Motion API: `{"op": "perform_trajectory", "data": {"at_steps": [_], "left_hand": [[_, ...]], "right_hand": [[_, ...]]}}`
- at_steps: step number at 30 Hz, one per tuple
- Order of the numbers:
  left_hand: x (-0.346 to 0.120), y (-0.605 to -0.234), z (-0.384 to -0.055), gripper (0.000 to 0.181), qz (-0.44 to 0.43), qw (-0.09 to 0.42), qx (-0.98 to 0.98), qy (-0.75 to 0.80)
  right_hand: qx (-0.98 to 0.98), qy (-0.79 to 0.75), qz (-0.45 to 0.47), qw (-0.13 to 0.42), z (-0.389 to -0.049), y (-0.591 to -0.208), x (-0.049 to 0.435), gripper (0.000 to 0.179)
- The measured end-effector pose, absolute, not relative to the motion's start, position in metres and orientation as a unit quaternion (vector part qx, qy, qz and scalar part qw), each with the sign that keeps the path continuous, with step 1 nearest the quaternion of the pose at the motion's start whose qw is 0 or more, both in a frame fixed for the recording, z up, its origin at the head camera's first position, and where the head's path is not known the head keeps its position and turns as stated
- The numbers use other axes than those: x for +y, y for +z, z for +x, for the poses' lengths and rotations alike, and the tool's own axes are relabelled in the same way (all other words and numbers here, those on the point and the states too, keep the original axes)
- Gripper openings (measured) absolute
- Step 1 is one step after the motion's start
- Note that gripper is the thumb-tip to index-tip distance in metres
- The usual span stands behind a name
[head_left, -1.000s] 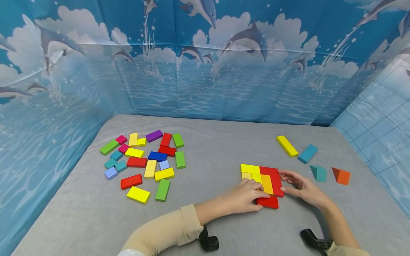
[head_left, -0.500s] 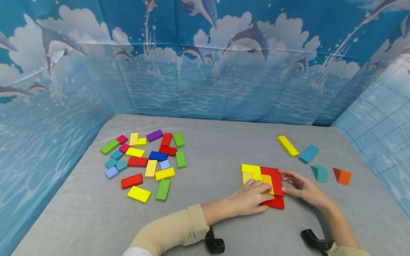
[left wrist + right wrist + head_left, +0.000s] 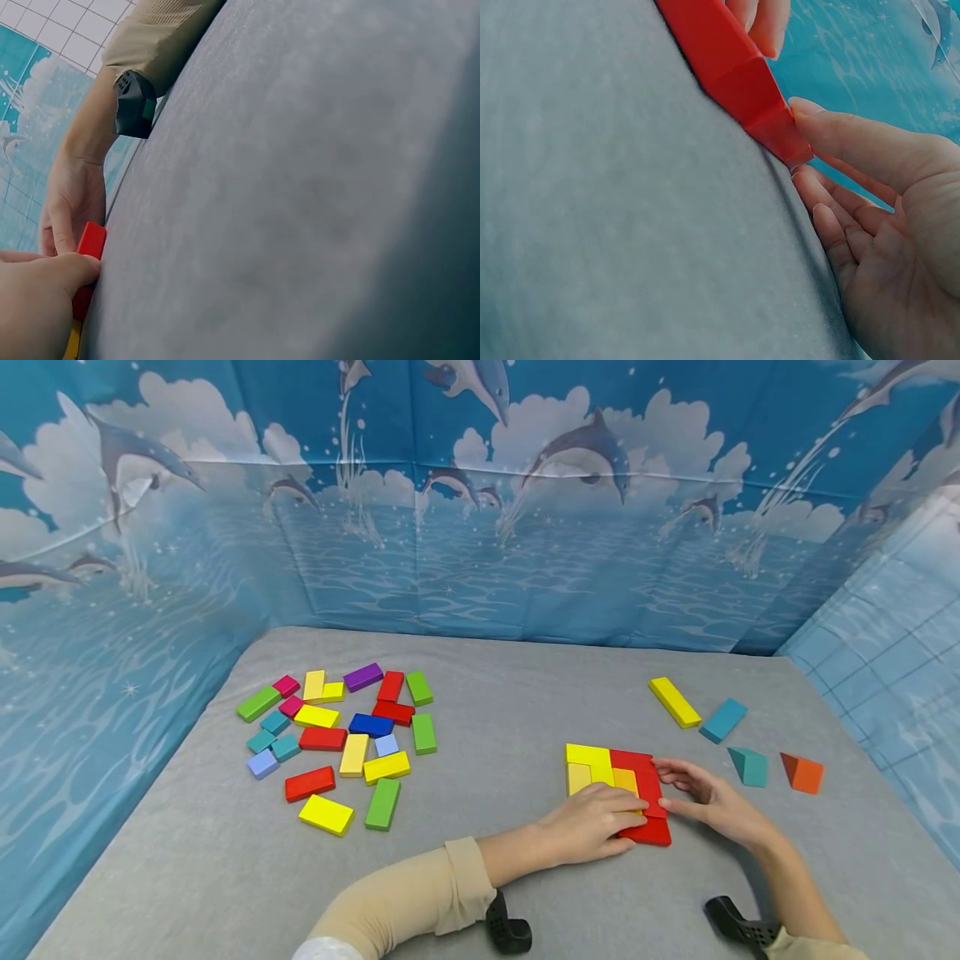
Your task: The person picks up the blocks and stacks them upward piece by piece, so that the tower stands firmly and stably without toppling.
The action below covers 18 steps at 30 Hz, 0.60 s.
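Observation:
In the head view, wooden blocks lie flat and fitted together: a yellow block [image 3: 587,753], a pale yellow block [image 3: 577,777], an amber block [image 3: 625,779] and an upright red block [image 3: 648,787]. Along their near side lies another red block [image 3: 649,834]. My left hand [image 3: 588,828] reaches over the group and pinches this near red block; its thumb crosses the red block [image 3: 91,241] in the left wrist view. From the right, my right hand [image 3: 703,797] touches the red edge with thumb and fingertips, fingers relaxed, its thumb against the red end [image 3: 791,139] in the right wrist view.
Many loose coloured blocks, such as a green block [image 3: 383,804] and a blue block [image 3: 371,726], are spread on the left of the grey cloth [image 3: 487,710]. At the right lie a yellow bar [image 3: 674,702], a blue block [image 3: 723,720], a teal wedge [image 3: 747,767] and an orange wedge [image 3: 802,773].
My left hand has slid the near red block to the right, and its right end now sits slightly past the upright red block. The right hand has stayed in place.

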<state>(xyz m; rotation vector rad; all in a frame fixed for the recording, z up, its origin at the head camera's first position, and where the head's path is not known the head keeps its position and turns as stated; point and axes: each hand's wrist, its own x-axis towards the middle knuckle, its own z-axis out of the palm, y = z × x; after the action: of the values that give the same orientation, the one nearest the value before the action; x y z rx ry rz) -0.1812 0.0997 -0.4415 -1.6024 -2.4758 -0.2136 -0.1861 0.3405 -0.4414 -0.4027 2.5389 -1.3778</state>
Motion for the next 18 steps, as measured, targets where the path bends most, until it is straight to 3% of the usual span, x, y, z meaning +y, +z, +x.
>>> {"op": "perform_trajectory", "data": {"at_steps": [9,18], "left_hand": [[0.1009,-0.4424,-0.1821,0.038,-0.541,0.097,-0.832,-0.079],[0.1017,-0.4435,-0.1829,0.038,-0.539,0.091,-0.833,-0.086]], "right_hand": [[0.871,-0.453,-0.152,0.110,-0.1830,-0.4381,0.3398,0.058],[0.878,-0.431,-0.160,0.132,-0.1804,-0.4361,0.3396,0.070]]}}
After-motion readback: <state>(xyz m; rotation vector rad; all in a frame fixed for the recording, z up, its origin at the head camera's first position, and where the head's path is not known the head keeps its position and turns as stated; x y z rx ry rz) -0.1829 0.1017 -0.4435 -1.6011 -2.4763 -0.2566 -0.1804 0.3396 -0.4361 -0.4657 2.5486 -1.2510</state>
